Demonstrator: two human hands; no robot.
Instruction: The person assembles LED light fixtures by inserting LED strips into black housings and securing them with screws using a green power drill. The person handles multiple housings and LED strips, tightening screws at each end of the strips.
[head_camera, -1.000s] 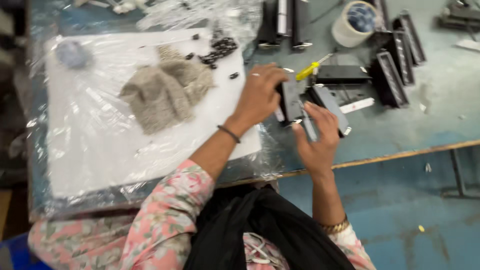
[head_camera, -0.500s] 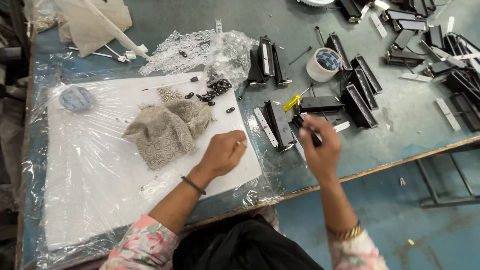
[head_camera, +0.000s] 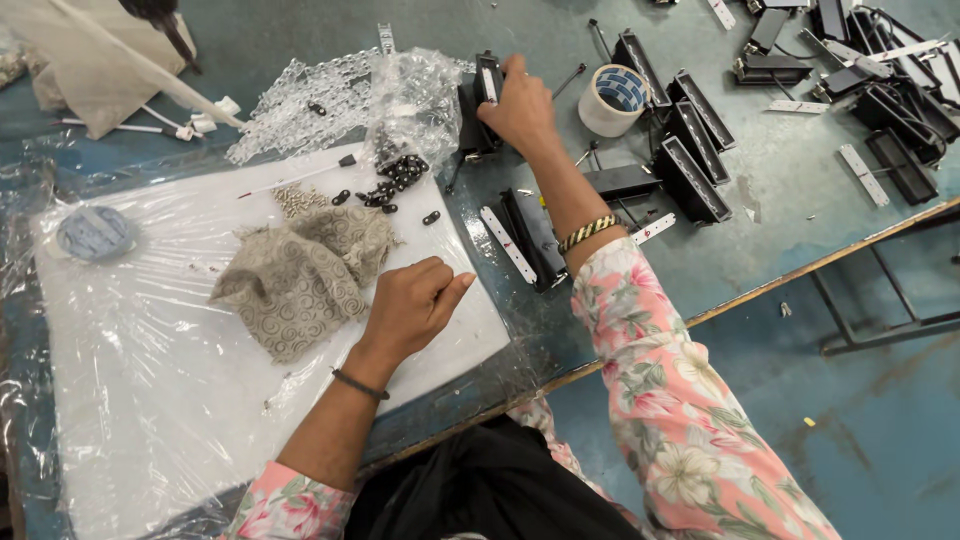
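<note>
Nearest the person, the left hand rests on the white plastic-wrapped work board, fingers curled into a loose fist that holds nothing. It lies just right of the crumpled grey patterned cloth, near the board's right edge; bare board stretches toward the near edge of the blue-green table. Right of the board, a long black rectangular housing lies flat beside the right forearm, its long axis running from the near right away to the far left. Past the board's far edge sits a small heap of black fasteners at the mouth of a clear plastic bag. Just right of that bag, the right hand closes over the top of an upright black housing, fingers wrapped around it. A roll of pale tape stands just right of this hand, with more black housings crowding the table beyond.
</note>
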